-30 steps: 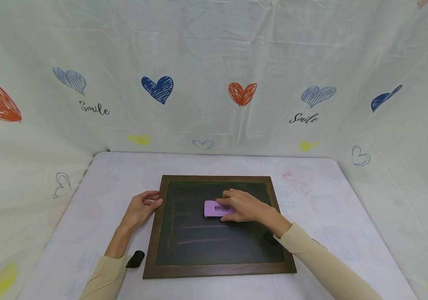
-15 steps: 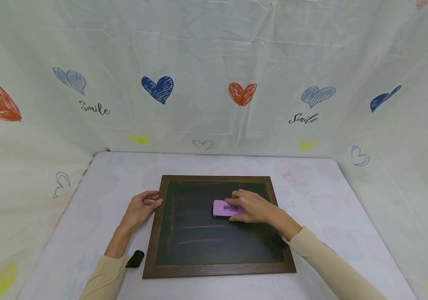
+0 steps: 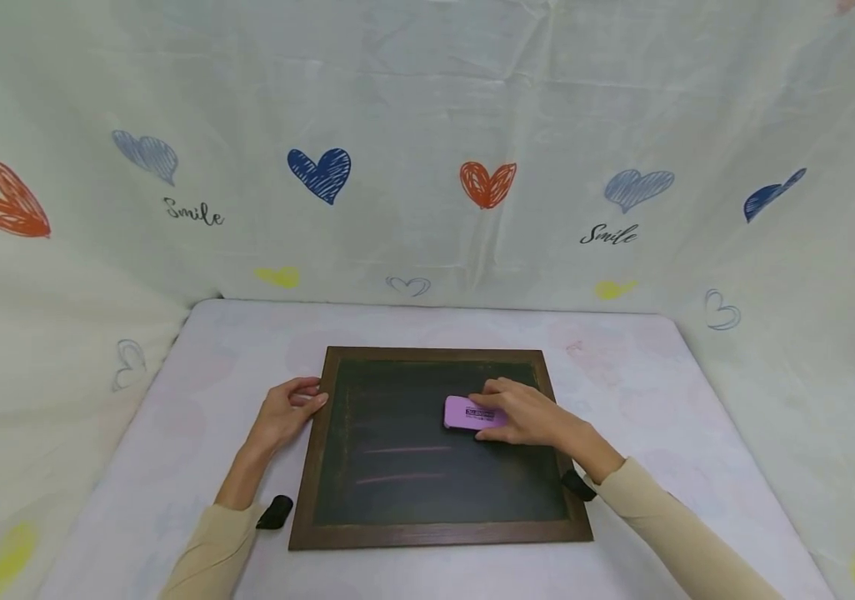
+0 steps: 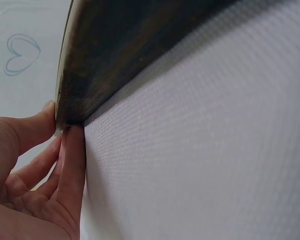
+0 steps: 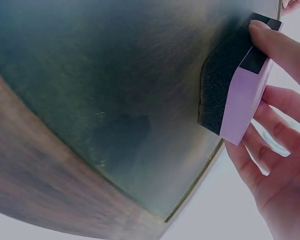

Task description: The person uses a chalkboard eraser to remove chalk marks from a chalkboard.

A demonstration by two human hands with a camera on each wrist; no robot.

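Note:
A wood-framed chalkboard (image 3: pixel 397 400) lies on the table, with faint pink chalk lines (image 3: pixel 401 477) across its lower half. My right hand (image 3: pixel 525 417) grips a pink-purple eraser (image 3: pixel 459 412) right of the board's centre. In the right wrist view, the dark felt side of the eraser (image 5: pixel 215 92) faces the board, thumb on one long side and fingers on the other. At the left edge of the frame, my left hand (image 3: pixel 281 418) pinches the wood. The left wrist view has the thumb (image 4: pixel 37 130) at the frame's upper face and fingertips at its lower edge.
A pale patterned cloth covers the table (image 3: pixel 210 367). Behind and at both sides hangs a white sheet (image 3: pixel 412 100) printed with hearts and "Smile". Black camera pieces (image 3: pixel 275 512) sit at both wrists, the right one overlapping the board's right frame.
My right hand has slid the eraser rightward across the board. The left hand keeps its place at the frame, and the head view has shifted slightly.

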